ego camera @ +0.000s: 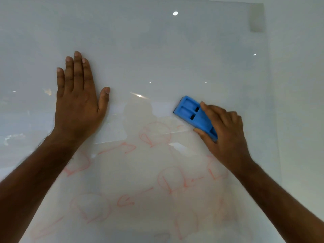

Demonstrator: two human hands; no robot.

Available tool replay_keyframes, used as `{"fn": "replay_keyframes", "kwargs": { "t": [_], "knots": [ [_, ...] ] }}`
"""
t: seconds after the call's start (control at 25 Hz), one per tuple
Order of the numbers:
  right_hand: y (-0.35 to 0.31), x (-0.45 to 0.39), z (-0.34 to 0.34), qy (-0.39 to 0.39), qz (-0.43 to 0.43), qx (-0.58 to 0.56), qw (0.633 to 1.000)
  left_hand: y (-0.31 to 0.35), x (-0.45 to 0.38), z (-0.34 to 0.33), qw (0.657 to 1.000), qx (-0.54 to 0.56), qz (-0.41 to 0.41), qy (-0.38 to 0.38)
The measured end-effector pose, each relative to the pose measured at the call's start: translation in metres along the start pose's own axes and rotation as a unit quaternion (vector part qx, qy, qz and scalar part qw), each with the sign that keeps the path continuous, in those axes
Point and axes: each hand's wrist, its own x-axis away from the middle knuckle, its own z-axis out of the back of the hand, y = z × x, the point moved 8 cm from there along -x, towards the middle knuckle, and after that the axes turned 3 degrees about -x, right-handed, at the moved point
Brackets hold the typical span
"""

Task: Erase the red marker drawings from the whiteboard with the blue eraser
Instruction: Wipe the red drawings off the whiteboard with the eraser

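Observation:
A glossy whiteboard [157,50] fills the view. Faint red marker drawings [168,181], circles, arrows and lines, cover its lower half; the upper half is plain white. My right hand [226,135] grips the blue eraser [194,114] by its long sides, thumb on the lower side, and holds it flat on the board just above and to the right of the topmost red circle [155,134]. My left hand [77,99] lies flat on the board at the left, fingers straight and together, thumb spread out.
The board's right edge [270,102] runs down the right side, with pale wall beyond it. A grey tape patch [256,18] sits at the top right corner. Ceiling lights and a person's outline reflect in the glossy surface.

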Motion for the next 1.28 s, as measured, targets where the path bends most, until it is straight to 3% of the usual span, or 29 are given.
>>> {"fn": "replay_keyframes", "kwargs": {
  "t": [0.16,0.36,0.6,0.76,0.92,1.04,1.28],
  "knots": [
    [0.031,0.022,0.009,-0.024,-0.037,0.018,0.999,-0.002,0.000,-0.001,1.000,0.000,0.000,-0.003],
    [0.055,-0.014,0.020,0.040,-0.144,-0.030,0.988,0.000,0.000,0.000,1.000,0.002,0.003,-0.001],
    [-0.004,-0.005,-0.001,0.006,-0.043,-0.026,0.999,-0.001,0.001,-0.001,1.000,0.005,0.002,-0.007],
    [0.001,0.032,0.000,-0.032,0.027,-0.010,0.999,-0.001,0.001,0.000,1.000,0.001,0.002,-0.002],
    [0.048,0.008,0.016,-0.013,-0.065,-0.014,0.998,-0.001,0.000,0.000,1.000,0.003,0.004,0.000],
    [0.044,-0.020,0.016,0.005,-0.105,-0.059,0.993,-0.001,0.000,0.000,1.000,0.006,0.006,0.001],
    [-0.024,0.001,-0.003,-0.051,-0.036,-0.104,0.993,-0.001,0.000,0.000,1.000,0.014,0.007,0.005]
  ]
}}
